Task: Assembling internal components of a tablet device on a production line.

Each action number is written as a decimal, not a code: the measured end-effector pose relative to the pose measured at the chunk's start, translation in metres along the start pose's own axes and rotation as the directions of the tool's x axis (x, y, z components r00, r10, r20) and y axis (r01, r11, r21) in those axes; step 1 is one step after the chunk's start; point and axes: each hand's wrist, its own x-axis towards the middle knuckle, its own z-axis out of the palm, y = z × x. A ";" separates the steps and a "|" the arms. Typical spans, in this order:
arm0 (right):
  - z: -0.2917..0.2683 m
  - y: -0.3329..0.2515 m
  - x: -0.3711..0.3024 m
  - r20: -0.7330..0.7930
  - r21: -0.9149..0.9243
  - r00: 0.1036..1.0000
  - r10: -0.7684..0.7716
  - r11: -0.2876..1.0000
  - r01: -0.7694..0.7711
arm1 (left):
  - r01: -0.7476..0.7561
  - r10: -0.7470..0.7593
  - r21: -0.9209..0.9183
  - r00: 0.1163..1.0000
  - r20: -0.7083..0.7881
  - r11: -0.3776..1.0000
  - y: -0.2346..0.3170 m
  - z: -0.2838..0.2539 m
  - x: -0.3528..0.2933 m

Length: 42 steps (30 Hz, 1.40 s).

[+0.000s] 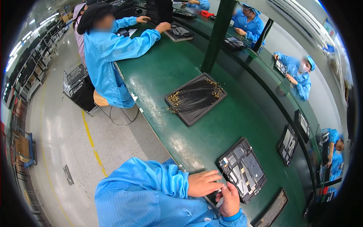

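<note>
Your green workbench [177,72] carried a dark tray of thin wires [195,98]. Nearer you, an opened tablet chassis [242,170] lay flat on it.

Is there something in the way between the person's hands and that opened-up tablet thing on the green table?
Nothing visible. The left hand rests at the open device's near edge, and the right hand holds a small white piece beside it.

Electronics assembly line in a factory.
Workers in blue smocks [109,49] sit along a long green tabletop [166,72] with opened devices [242,169] and a cable tray [195,98].
</note>
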 end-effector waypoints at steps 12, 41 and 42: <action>0.017 -0.013 0.011 0.090 -0.067 0.995 0.044 0.997 -0.038 | 0.135 -0.095 -0.223 0.979 0.183 0.965 -0.021 -0.017 0.001; 0.060 0.006 0.022 0.132 0.096 0.955 0.267 0.955 -0.280 | 0.259 -0.197 -0.192 0.936 0.290 0.946 -0.025 -0.058 -0.033; 0.065 0.004 0.025 0.165 0.100 0.948 0.273 0.952 -0.291 | 0.256 -0.196 -0.186 0.937 0.289 0.949 -0.027 -0.060 -0.034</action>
